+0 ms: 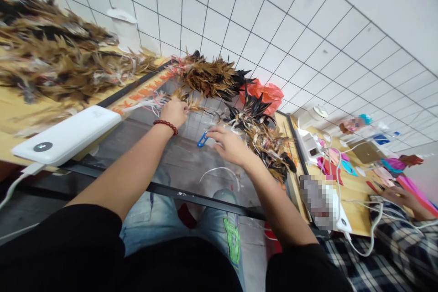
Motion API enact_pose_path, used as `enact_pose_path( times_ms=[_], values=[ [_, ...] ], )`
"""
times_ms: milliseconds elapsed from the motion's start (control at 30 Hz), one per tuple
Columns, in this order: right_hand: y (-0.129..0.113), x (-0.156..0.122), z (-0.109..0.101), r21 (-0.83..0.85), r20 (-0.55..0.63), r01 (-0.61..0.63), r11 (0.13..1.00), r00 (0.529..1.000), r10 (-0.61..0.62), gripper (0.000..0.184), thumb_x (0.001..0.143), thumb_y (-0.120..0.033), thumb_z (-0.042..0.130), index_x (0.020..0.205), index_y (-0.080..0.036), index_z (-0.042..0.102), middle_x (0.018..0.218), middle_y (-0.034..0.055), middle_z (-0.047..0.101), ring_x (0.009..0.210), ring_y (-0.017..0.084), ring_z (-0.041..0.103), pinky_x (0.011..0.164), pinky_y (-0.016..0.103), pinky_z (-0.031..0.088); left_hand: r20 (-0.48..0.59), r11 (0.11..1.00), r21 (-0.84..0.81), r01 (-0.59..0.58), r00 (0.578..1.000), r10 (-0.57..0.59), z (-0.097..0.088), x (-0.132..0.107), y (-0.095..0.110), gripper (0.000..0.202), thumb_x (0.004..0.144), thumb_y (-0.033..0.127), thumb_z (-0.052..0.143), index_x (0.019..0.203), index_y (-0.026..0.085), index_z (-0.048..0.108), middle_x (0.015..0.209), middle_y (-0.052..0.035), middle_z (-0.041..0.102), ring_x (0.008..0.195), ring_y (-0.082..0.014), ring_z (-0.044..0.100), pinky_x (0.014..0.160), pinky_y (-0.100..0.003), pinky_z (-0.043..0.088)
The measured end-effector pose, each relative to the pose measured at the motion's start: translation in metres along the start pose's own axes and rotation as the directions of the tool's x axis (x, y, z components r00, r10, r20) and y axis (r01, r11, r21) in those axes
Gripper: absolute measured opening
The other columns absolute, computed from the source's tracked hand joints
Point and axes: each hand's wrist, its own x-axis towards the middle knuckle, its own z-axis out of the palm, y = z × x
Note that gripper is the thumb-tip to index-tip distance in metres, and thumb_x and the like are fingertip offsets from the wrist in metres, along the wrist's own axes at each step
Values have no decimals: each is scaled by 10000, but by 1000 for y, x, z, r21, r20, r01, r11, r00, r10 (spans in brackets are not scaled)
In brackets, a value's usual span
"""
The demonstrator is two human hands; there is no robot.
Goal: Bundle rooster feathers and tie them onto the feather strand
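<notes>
My left hand (174,115), with a dark red bead bracelet on the wrist, is closed round a small bunch of brown feathers (191,101). Pale quills and strings (148,104) trail out to its left. In my right hand (231,145) is a small blue tool (202,139) that looks like thread snips, pinched at the fingertips. Both hands are over the glossy grey see-through tabletop (178,155). Just beyond them lies a thick brown and black feather bundle (212,75). To the right of my right hand is another feather pile (267,139).
A white power bank (68,134) with a cable sits at the left. More feathers (61,64) cover the left table, near a white lidded cup (125,29). A red plastic bag (265,96) lies by the tiled wall. At the right, a co-worker's hand (398,196) is among coloured pieces.
</notes>
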Motion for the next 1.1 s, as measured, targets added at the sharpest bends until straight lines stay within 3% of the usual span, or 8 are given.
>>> enact_pose_path(
  times_ms=[100, 233, 400, 533, 700, 867, 967, 1100],
  values=[
    [-2, -43, -8, 23, 152, -44, 999, 988, 40, 340, 801, -322, 700, 1109, -180, 673, 1078, 89, 637, 949, 194, 608, 848, 307, 462, 1, 1000, -15, 7, 1000, -7, -1, -2, 2, 278, 824, 271, 525, 975, 168, 735, 993, -120, 674, 941, -278, 623, 774, -363, 471],
    [0, -59, 7, 102, 186, -110, 989, 978, 90, 82, 807, -138, 623, 810, -165, 700, 867, 38, 657, 774, 133, 592, 739, 240, 433, -65, 997, -81, -2, 998, -4, -4, -6, 6, 309, 829, 257, 535, 1082, 169, 688, 1083, -98, 629, 957, -241, 574, 799, -351, 446],
    [29, -14, 11, 298, -185, -394, 870, 870, 457, 87, 812, -202, 601, 798, -174, 681, 720, -4, 671, 661, 114, 584, 676, 221, 425, -230, 988, -137, -71, 972, 38, -7, -9, 10, 226, 820, 252, 541, 995, 219, 680, 1140, -82, 574, 1084, -265, 497, 918, -392, 409],
    [40, 29, 21, 171, -196, -527, 833, 810, 553, 104, 799, -282, 645, 835, -212, 711, 816, 35, 719, 775, 166, 642, 730, 260, 447, -307, 980, -181, -86, 951, 27, -8, -8, 10, 197, 823, 241, 519, 935, 235, 681, 1139, -79, 584, 1107, -279, 491, 975, -430, 378],
    [39, 42, 20, -26, -104, -545, 838, 835, 540, 130, 822, -224, 582, 797, -194, 706, 911, 85, 714, 863, 207, 634, 741, 295, 440, -335, 955, -294, -30, 939, -74, -8, -2, 7, 199, 824, 235, 505, 902, 244, 687, 1105, -57, 624, 1107, -247, 525, 991, -401, 387],
    [50, 23, -35, 284, 70, -419, 863, 906, 417, 151, 805, -263, 571, 756, -148, 657, 672, -18, 613, 636, 104, 523, 642, 219, 390, -322, 825, -561, -62, 935, -148, -27, -1, 20, 235, 817, 246, 525, 955, 184, 705, 1053, -72, 677, 1013, -213, 597, 907, -364, 458],
    [47, 17, -61, 236, 99, -390, 890, 921, 378, 103, 746, -220, 594, 693, -150, 647, 624, -31, 597, 596, 90, 489, 609, 213, 360, -203, 680, -709, -184, 978, 52, -46, -10, 38, 285, 831, 319, 542, 1002, 172, 716, 996, -77, 719, 905, -200, 635, 823, -338, 489],
    [29, 21, -67, 153, 34, -382, 911, 924, 381, 100, 751, -209, 603, 705, -154, 673, 625, -13, 635, 592, 95, 507, 603, 224, 356, -143, 633, -649, -422, 885, 443, -57, -26, 61, 236, 752, 347, 670, 945, 238, 753, 1024, -40, 737, 1053, -223, 598, 960, -371, 424]
  ],
)
